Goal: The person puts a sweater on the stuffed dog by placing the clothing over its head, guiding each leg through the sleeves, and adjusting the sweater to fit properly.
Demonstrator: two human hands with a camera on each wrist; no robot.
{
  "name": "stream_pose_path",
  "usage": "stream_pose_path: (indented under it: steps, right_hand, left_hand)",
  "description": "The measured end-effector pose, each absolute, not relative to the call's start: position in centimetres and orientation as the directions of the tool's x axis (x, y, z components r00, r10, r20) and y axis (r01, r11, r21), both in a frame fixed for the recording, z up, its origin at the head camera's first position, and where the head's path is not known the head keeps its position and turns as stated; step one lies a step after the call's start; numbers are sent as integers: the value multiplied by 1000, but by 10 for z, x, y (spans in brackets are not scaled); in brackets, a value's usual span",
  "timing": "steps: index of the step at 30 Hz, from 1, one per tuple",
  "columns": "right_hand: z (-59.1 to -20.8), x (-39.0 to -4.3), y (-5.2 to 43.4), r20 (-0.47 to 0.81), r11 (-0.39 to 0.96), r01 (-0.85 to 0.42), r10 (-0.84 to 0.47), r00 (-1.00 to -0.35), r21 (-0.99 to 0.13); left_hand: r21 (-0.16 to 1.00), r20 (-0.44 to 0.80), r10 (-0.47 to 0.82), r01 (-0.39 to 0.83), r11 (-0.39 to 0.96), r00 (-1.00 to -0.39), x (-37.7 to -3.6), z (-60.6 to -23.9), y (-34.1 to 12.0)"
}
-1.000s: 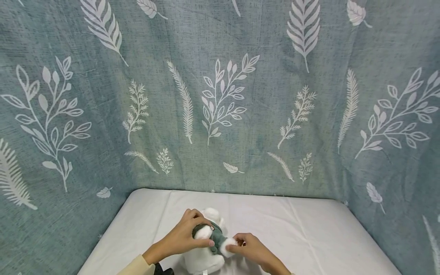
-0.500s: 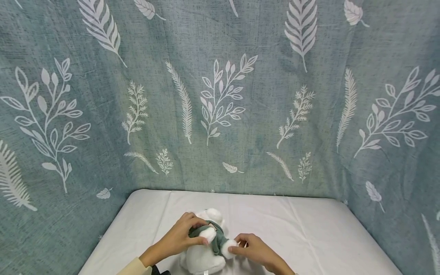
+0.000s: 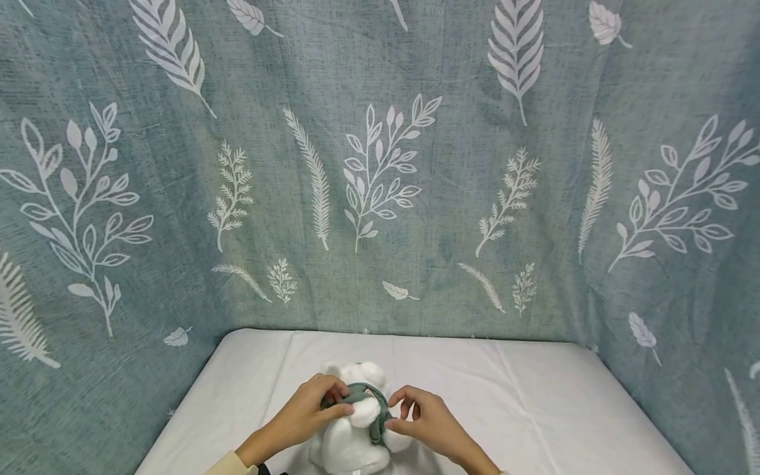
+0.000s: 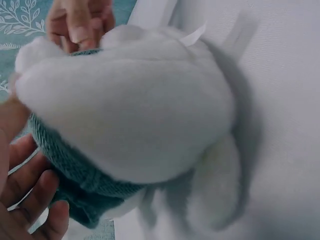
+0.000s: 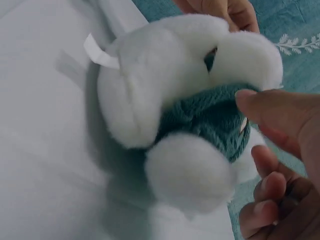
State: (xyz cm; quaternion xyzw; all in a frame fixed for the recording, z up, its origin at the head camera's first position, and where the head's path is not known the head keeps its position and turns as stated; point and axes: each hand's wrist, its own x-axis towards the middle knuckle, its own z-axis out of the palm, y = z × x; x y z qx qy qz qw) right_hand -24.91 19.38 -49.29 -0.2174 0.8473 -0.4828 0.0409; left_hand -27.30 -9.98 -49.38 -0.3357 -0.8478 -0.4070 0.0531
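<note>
likely step: adjusting the dark green knit garment (image 5: pixel 215 107) on the white plush animal (image 3: pixel 350 448), near middle of the white cloth-covered counter (image 3: pixel 475 382); left hand (image 3: pixel 304 410) loosely holds the animal's left side, right hand (image 3: pixel 432 420) fairly wide, thumb against the knit; next move probably needs a light pinch there.

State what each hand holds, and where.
The left hand holds the white plush toy around one arm; the right hand touches its green knit garment, but whether it grips is unclear.

Plush toy (image 3: pixel 344 445) on table (image 3: pixel 505 409); curtain (image 3: pixel 451 198) behind, left, right.
</note>
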Motion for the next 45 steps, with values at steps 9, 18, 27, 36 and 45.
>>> stream_pose_path:
  steps: [9,18,27,36,45]
  right_hand:
    - [-489,-247,176,255,303,-413,-445,-858,-859]
    - [-491,-249,164,356,339,-543,-479,-802,-768]
    - [-486,-252,154,346,386,-617,-573,-743,-686]
    - [-485,-259,138,360,476,-621,-530,-768,-623]
    - [-482,-263,124,356,611,-515,-373,-857,-601]
  left_hand:
    - [403,454,399,583,706,-797,-273,-500,-102]
    - [422,348,382,507,751,-856,-272,-504,-98]
    - [473,374,387,532,702,-843,-276,-504,-93]
    - [677,360,375,515,525,-854,-274,-489,-97]
    - [488,550,419,685,542,-723,-261,-476,-87]
